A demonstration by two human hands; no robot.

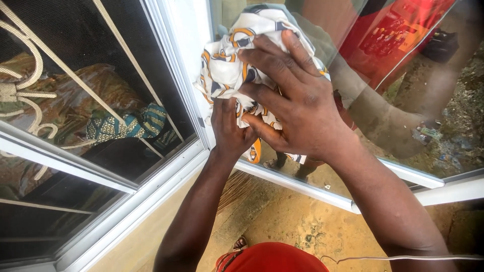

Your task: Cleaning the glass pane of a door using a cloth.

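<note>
Up close, the right hand lies spread flat, fingers apart, pressing a bunched white cloth with orange and dark rings against the glass pane. The cloth sits under and just above that palm, crumpled into a thick wad, touching the glass beside the white frame post. The left hand comes up from below, fingers drawn together and pinching the cloth's lower edge, tucked just under the right hand's thumb.

To the left of both hands, behind the post, stands a dark mesh screen with pale curled bars, and a folded green patterned fabric shows behind it. Below the hands runs the white sill, then a sandy, stained floor.

By my judgement, good wiping here means keeping the right palm flat so the pressure spreads evenly, with the left hand holding loose folds gathered so no tail drags. Working tight into the corner where post meets sill looks worthwhile, since grime tends to collect there.
</note>
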